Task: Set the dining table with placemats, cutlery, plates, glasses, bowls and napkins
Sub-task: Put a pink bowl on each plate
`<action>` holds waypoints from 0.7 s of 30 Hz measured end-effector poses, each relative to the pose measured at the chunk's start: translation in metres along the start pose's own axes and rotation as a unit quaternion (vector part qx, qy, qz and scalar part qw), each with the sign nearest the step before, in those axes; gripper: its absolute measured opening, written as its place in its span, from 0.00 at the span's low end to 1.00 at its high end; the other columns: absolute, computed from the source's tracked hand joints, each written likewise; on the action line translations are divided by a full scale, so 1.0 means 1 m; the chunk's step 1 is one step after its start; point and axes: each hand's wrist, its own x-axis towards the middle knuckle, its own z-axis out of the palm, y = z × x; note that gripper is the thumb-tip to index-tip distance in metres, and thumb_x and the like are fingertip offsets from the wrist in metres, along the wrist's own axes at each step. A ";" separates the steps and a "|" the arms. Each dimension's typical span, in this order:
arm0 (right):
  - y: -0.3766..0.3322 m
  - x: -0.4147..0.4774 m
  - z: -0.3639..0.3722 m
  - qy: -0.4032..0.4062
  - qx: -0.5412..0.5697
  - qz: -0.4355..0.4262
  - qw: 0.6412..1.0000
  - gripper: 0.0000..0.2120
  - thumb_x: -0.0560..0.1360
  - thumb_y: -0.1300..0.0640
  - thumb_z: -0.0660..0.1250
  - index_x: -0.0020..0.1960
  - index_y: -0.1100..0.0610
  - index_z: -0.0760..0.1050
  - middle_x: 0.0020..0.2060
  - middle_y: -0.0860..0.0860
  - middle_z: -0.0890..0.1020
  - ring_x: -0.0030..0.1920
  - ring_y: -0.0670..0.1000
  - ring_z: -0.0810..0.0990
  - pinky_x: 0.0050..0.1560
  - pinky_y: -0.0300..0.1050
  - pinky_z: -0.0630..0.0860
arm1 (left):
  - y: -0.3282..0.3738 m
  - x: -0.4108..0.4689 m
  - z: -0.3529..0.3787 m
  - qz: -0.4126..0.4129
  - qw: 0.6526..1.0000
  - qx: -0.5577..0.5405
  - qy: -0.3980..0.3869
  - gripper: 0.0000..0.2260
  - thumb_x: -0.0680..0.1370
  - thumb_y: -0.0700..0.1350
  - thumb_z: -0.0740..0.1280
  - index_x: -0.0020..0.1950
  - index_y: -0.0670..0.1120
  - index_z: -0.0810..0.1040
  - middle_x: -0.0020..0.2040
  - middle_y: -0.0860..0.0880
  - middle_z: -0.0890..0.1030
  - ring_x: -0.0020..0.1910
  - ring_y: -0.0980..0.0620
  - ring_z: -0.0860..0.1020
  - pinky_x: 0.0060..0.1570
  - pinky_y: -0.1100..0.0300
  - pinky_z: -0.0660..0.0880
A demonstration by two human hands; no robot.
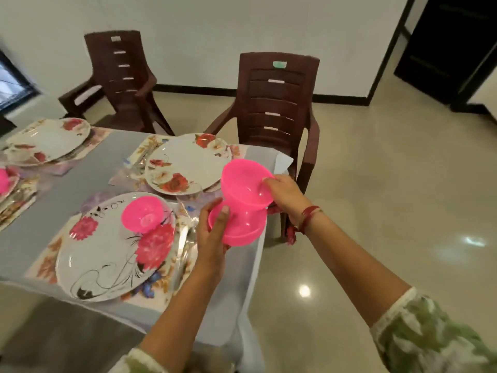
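Over the near right corner of the surface [80, 179] we hold two pink bowls, one above the other. Our right grip [287, 196] pinches the upper bowl [246, 181] at its rim. Our left grip [212, 232] curls round the side of the lower bowl [239, 227], thumb on its wall. We cannot tell whether the two bowls touch. Just to the left, a third pink bowl [142, 214] rests on the near floral plate [102, 254], with cutlery [185, 238] beside that plate. Beyond lies a second floral plate [188, 162], before a brown chair [271, 98].
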 end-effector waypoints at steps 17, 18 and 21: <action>-0.019 0.108 -0.045 -0.126 0.066 0.022 0.990 0.11 0.78 0.65 0.56 0.60 0.59 0.67 0.53 0.58 0.73 0.41 0.54 0.78 0.31 0.42 0.79 | -0.013 0.005 0.048 0.061 0.983 -0.006 0.172 0.39 0.55 0.67 0.75 0.63 0.54 0.73 0.60 0.52 0.75 0.58 0.49 0.76 0.35 0.58 0.78; -0.020 0.119 -0.040 -0.139 0.071 0.026 0.987 0.10 0.78 0.65 0.57 0.58 0.59 0.66 0.52 0.57 0.73 0.43 0.55 0.78 0.33 0.43 0.79 | -0.014 0.013 0.047 0.063 0.981 -0.010 0.183 0.38 0.57 0.66 0.74 0.63 0.53 0.73 0.60 0.52 0.75 0.59 0.48 0.75 0.35 0.58 0.78; -0.021 0.157 -0.023 -0.180 0.067 0.051 0.980 0.09 0.78 0.66 0.58 0.58 0.60 0.66 0.53 0.58 0.73 0.49 0.57 0.77 0.33 0.44 0.80 | -0.013 0.041 0.042 0.071 0.975 -0.018 0.210 0.35 0.58 0.64 0.73 0.62 0.54 0.73 0.58 0.54 0.76 0.59 0.46 0.75 0.37 0.57 0.78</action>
